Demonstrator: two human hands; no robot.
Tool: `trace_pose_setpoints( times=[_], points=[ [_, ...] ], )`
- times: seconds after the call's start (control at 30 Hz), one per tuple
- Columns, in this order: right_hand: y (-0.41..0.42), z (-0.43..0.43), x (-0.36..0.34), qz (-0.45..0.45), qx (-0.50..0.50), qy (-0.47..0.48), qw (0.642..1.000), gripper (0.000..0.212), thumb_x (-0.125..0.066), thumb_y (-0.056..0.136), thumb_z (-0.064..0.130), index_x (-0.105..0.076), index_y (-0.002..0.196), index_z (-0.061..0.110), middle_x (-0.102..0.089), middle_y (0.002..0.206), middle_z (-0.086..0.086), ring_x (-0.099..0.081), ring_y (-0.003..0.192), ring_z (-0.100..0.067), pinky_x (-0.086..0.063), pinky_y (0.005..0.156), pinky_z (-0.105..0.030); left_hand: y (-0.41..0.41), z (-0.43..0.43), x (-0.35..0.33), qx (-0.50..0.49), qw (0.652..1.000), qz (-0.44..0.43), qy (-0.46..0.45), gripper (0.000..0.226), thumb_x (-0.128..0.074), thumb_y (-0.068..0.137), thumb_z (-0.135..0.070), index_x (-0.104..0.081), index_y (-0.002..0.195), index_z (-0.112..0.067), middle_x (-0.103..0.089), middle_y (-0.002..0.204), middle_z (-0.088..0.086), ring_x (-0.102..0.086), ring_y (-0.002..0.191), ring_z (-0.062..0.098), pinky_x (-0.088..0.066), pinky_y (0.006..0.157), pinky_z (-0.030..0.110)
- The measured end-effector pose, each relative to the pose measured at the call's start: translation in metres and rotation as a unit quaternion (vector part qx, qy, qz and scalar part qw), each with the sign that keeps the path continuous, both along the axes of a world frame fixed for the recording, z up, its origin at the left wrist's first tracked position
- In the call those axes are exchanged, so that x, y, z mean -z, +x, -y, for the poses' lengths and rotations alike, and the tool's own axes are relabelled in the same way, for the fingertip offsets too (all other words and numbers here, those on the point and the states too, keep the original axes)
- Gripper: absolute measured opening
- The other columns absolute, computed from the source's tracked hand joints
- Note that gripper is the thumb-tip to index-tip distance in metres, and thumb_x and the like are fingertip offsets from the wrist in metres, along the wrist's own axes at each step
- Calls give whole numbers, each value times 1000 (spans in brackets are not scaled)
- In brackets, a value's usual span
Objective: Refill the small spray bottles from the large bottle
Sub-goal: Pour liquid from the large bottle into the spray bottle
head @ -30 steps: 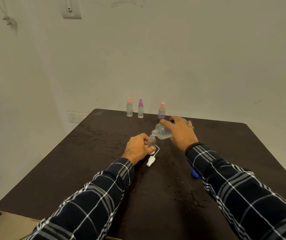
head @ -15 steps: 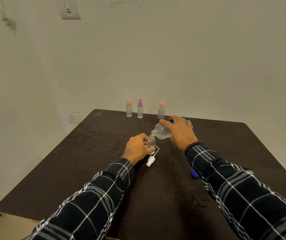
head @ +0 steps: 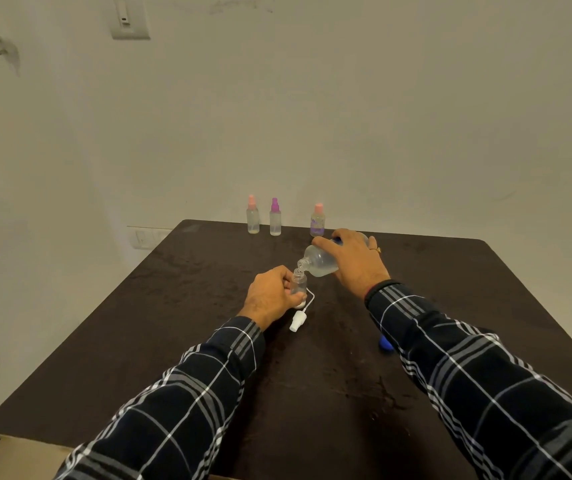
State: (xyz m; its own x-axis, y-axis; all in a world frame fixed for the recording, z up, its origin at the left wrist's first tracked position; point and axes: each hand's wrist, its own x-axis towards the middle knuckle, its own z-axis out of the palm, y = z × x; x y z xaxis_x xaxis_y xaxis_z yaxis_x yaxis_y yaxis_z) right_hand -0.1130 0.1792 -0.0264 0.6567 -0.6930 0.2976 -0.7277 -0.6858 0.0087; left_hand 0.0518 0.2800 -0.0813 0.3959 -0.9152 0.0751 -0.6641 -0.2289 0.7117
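My left hand (head: 271, 296) grips a small clear spray bottle (head: 299, 283) standing upright and uncapped on the dark table (head: 208, 323). My right hand (head: 353, 261) holds the large clear bottle (head: 317, 262) tipped to the left, its neck right over the small bottle's mouth. The small bottle's white spray head (head: 297, 322) with its thin tube lies on the table just in front of my left hand.
Three more small spray bottles stand along the table's far edge: one with a pink cap (head: 252, 216), one with a purple cap (head: 275, 219), one pink-capped with a purple label (head: 317, 221). A blue cap (head: 385, 344) lies by my right sleeve.
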Motion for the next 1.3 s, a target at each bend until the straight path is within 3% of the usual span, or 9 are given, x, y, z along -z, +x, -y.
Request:
trace_pose_setpoints(
  times=[0.17,0.4,0.87,1.3],
  points=[
    [-1,1,-1,-5,-5,-7,1000,75,-74,85,16,-37,144,43,-40,140,-6,-36,134,-30,-25,111,-68,-1,0,-1,-5,1000,2,3,29,-85,78,-35,-58,88,-36,-68,86,-14,-65,80,0,-48,68,19],
    [-2,0,1,7,-11,-5,1000,71,-72,86,16,-37,143,42,-40,139,-5,-36,134,-30,-24,111,-68,1,1,1,-7,1000,0,3,29,-85,78,-35,-58,86,-37,-67,85,-14,-64,80,0,-45,65,18],
    [-2,-2,0,26,-22,-5,999,67,-69,88,13,-40,142,40,-40,139,-7,-35,134,-30,-22,111,-70,3,1,3,-7,1000,-7,-1,28,-84,79,-31,-63,96,-32,-69,92,-11,-66,87,5,-55,80,26],
    [-1,-2,0,20,-20,-11,1000,65,-70,89,18,-40,142,40,-39,142,-8,-34,136,-30,-23,111,-68,1,1,1,-5,1000,-18,-4,27,-85,79,-31,-61,91,-33,-69,87,-11,-66,83,2,-51,74,21]
  ],
)
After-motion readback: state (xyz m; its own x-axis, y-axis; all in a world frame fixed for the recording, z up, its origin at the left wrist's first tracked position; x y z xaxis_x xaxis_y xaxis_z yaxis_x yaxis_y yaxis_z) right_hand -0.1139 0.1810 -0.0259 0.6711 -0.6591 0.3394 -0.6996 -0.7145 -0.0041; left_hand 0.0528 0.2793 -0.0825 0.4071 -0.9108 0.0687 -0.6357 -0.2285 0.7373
